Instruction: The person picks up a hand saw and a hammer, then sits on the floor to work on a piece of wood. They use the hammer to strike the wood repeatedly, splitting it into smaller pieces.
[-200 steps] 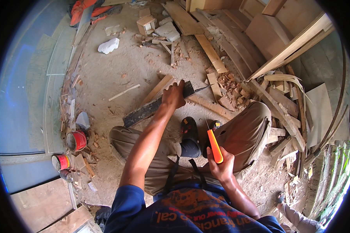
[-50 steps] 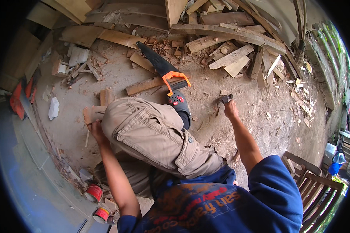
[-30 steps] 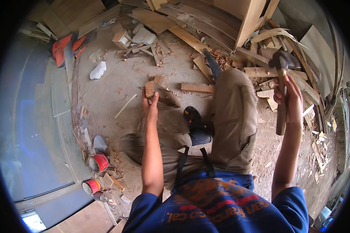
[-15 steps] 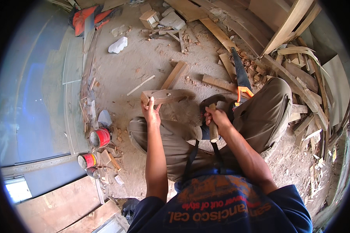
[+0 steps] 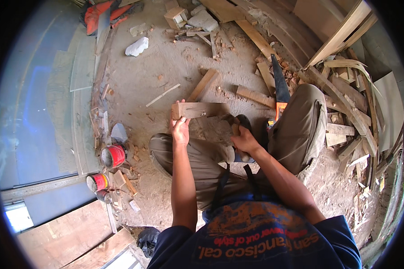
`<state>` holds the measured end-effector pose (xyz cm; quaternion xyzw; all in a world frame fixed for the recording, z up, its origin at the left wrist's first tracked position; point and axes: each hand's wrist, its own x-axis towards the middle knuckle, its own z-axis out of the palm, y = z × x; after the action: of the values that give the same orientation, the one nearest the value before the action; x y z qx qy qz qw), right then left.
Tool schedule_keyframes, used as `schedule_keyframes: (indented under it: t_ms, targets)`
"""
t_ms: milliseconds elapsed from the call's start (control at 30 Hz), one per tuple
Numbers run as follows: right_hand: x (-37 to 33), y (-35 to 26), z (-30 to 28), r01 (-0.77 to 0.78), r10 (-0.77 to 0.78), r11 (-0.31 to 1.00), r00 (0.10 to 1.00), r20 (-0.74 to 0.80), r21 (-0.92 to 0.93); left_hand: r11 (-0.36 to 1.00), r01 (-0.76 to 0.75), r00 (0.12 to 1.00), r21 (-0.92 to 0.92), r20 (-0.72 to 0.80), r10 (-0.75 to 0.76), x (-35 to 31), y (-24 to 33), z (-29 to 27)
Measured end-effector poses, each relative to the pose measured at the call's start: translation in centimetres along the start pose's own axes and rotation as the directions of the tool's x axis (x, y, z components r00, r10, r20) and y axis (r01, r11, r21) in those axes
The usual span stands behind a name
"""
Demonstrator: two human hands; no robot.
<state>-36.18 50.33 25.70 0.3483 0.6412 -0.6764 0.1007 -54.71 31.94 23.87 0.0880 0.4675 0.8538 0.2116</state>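
My left hand (image 5: 180, 131) grips the left end of a short wooden block (image 5: 191, 110), thumb on the near face and fingers round the end. A thin dark line and a small bump, too small to make out, mark its face. My right hand (image 5: 245, 141) is closed round the wooden handle of a hammer (image 5: 235, 129). The hammer's head is blurred, close to the block's right end. Between my bent knees, a dark shoe (image 5: 244, 121) is partly hidden. A handsaw (image 5: 280, 83) with a dark blade and orange handle leans beside my right knee.
Timber offcuts (image 5: 205, 84) lie ahead on the dusty ground, with another beam (image 5: 256, 96) to their right. Scrap wood (image 5: 352, 112) is heaped at right. Red cans (image 5: 116, 155) stand at left by a large bluish panel (image 5: 45, 107). A white lump (image 5: 137, 46) lies farther off.
The block has turned to show more of its face and shifted slightly right. My right hand has moved a little left and down, with the hammer head swung left toward the block.
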Motion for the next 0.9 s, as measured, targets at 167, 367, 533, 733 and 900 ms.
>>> schedule_keyframes:
  t_ms: [167,367,533,733,900]
  targets:
    - [4.8,1.3,0.8,0.081,-0.098,0.931,0.995,-0.030,-0.355,0.999,-0.027,0.992,0.034,0.128,0.022,-0.4,0.1,1.5]
    - [3.4,-1.2,2.1,0.115,-0.130,0.957,0.991,-0.042,-0.266,0.993,-0.038,0.983,0.116,0.185,0.016,-1.1,-0.1,2.4]
    - [1.7,-2.9,1.5,0.003,-0.004,0.982,1.000,-0.009,-0.189,0.986,-0.079,0.974,0.147,0.223,0.044,-1.4,-0.6,4.0]
    - [1.5,-2.3,0.0,0.099,-0.091,0.982,0.994,0.055,-0.162,0.976,-0.110,0.975,0.187,0.210,0.069,-2.1,-1.3,4.3]
    - [1.5,-1.5,-0.3,0.182,-0.173,0.980,0.979,0.106,-0.083,0.984,-0.088,0.986,0.158,0.156,0.063,-2.1,-1.2,3.5]
